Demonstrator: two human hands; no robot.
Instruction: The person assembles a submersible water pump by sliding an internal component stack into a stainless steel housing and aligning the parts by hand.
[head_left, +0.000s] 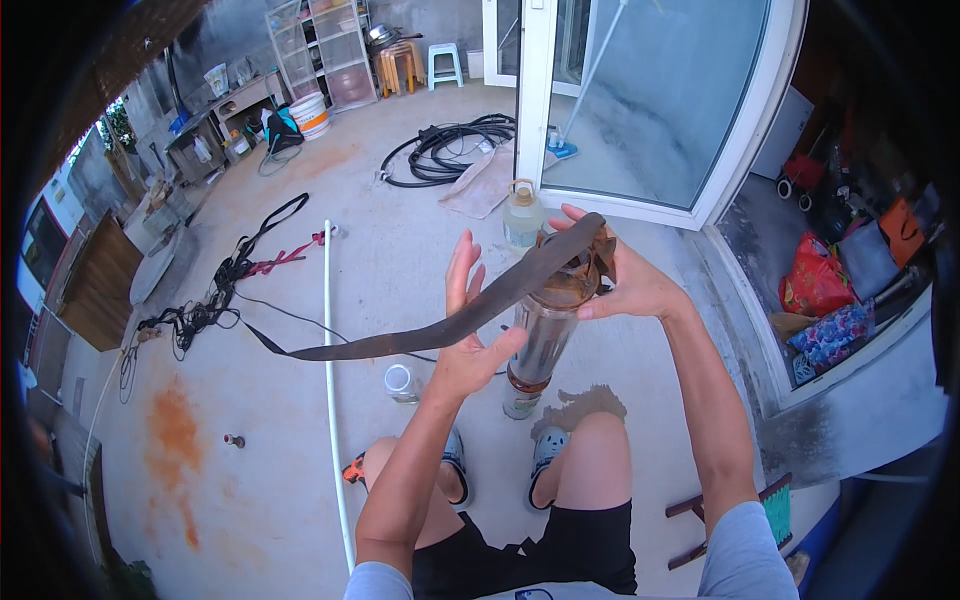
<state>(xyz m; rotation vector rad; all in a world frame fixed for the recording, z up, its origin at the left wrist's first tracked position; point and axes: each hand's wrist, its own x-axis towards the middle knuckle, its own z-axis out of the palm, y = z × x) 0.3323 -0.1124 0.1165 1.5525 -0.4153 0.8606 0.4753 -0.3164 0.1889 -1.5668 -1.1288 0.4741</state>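
Note:
A steel cylinder with rusty ends, which looks like a submersible pump (547, 340), stands nearly upright in front of me between my feet. A long dark rubber strip (420, 340) loops over its rusty top and stretches left through the air. My right hand (640, 285) curves round the top, thumb in front and fingers behind, where the strip meets it. Beside the cylinder, my left hand (470, 345) is open, fingers raised and thumb apart, with the strip crossing in front of its palm. The strip hides part of that palm and of the pump's top.
A white pipe (330, 400) lies left of my legs, near a clear jar (402, 382). Tangled black straps (232, 270) lie farther left. Ahead are a bottle (523, 218), a coiled black hose (450, 150) and a glass door (650, 110). A folding stool (775, 515) is at right.

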